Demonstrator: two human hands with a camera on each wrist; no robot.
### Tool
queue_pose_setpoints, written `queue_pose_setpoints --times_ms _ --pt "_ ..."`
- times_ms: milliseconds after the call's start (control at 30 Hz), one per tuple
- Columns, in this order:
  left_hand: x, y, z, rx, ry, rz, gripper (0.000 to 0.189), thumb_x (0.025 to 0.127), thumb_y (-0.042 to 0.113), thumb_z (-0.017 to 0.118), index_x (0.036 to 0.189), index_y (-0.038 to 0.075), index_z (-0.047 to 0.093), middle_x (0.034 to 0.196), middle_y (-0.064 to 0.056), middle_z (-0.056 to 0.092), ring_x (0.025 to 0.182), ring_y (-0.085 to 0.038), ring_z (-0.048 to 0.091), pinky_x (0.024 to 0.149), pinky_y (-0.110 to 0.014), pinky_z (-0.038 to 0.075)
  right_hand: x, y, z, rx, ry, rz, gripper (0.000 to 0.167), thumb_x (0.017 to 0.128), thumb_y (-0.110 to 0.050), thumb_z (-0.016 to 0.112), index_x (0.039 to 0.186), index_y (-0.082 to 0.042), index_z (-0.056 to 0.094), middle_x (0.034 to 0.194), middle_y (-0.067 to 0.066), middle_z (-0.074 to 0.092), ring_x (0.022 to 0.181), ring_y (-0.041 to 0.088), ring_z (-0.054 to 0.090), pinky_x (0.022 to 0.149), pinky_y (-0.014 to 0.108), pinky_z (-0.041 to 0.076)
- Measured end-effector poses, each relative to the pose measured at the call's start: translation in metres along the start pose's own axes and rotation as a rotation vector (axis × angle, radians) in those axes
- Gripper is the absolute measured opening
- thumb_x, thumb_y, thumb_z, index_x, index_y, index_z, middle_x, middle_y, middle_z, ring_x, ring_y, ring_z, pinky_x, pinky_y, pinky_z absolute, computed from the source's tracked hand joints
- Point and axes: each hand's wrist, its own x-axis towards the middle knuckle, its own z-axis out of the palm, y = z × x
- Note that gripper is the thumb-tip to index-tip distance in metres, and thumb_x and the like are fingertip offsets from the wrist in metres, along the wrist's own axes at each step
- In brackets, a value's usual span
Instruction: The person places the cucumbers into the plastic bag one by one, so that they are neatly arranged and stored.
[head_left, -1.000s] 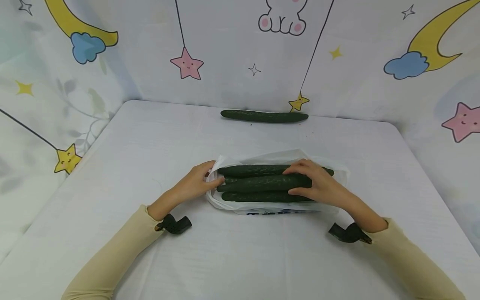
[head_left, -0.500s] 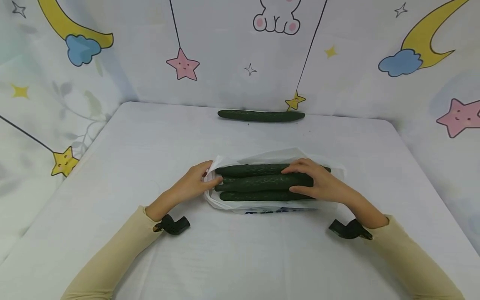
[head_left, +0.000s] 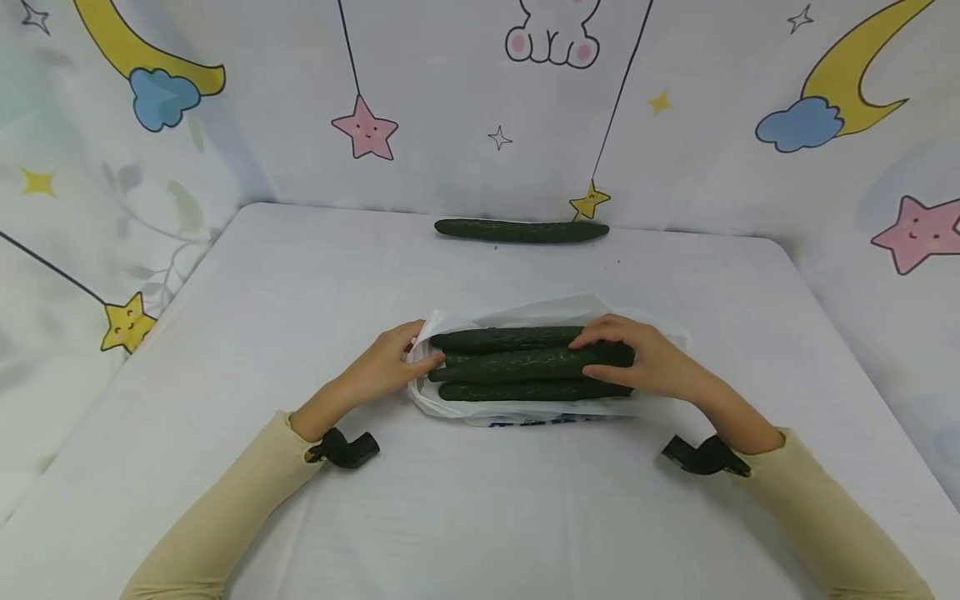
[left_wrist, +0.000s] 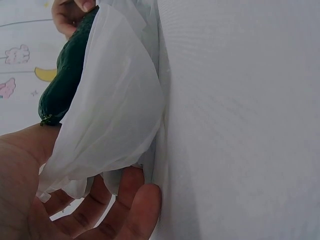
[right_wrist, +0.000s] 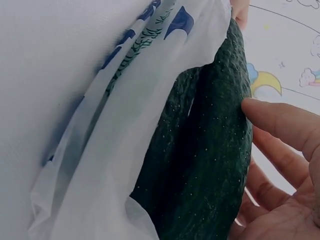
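Several dark green cucumbers lie side by side in a white plastic bag in the middle of the table. My left hand holds the bag's left end, fingers curled at the plastic and thumb by the cucumber ends; the left wrist view shows the bag's edge between thumb and fingers. On the right, my right hand grips the uppermost cucumber near its right end. In the right wrist view, the thumb presses this cucumber's side, with the fingers partly hidden behind it.
Another cucumber lies alone at the table's back edge. White cloth covers the table. A printed curtain with moons and stars hangs behind and at the sides.
My right hand has shifted slightly to the right along the cucumbers. The left hand stays at the bag's left end. The head view has moved a little.
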Motion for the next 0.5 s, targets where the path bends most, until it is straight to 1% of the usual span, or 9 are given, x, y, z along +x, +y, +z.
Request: queue_pose_setpoints --times_ms 100,167,333,400,500 --pt "0.0 0.0 0.0 0.001 0.001 0.0 0.041 0.096 0.021 0.064 0.133 0.006 0.055 0.129 -0.011 0.059 0.112 -0.026 0.055 0.091 -0.045 0.045 0.001 0.0 -0.001 0.004 0.003 -0.024 0.034 0.082 0.001 0.075 0.114 -0.01 0.068 0.113 0.001 0.063 0.103 0.015 0.057 0.08 0.032 0.048" --pt "0.0 0.0 0.0 0.001 0.002 0.0 0.041 0.096 0.021 0.064 0.133 0.006 0.055 0.129 -0.011 0.059 0.112 -0.026 0.055 0.091 -0.045 0.045 0.002 0.0 -0.002 0.008 -0.005 -0.021 0.033 0.083 0.001 0.075 0.113 -0.011 0.068 0.112 0.001 0.063 0.103 0.014 0.057 0.08 0.031 0.048" --pt "0.0 0.001 0.001 -0.001 0.002 -0.007 0.042 0.095 0.02 0.064 0.133 0.006 0.055 0.129 -0.011 0.059 0.111 -0.026 0.055 0.09 -0.045 0.046 0.004 0.001 -0.005 0.027 -0.012 -0.043 0.031 0.083 0.003 0.074 0.11 -0.01 0.069 0.111 0.001 0.064 0.101 0.013 0.058 0.077 0.03 0.048" --pt "0.0 0.0 0.001 0.001 0.002 -0.008 0.042 0.095 0.02 0.064 0.133 0.005 0.055 0.129 -0.011 0.059 0.11 -0.026 0.055 0.09 -0.045 0.046 0.006 0.002 -0.005 0.034 -0.011 -0.072 0.031 0.082 0.005 0.073 0.109 -0.009 0.068 0.109 0.002 0.065 0.098 0.014 0.058 0.075 0.03 0.048" --pt "0.0 0.0 0.0 0.001 0.001 -0.004 0.04 0.096 0.02 0.064 0.132 0.006 0.055 0.129 -0.011 0.059 0.112 -0.026 0.055 0.091 -0.046 0.045 0.011 0.002 -0.007 0.036 -0.022 -0.086 0.031 0.082 0.006 0.072 0.109 -0.009 0.068 0.107 0.001 0.065 0.095 0.014 0.059 0.076 0.029 0.047"
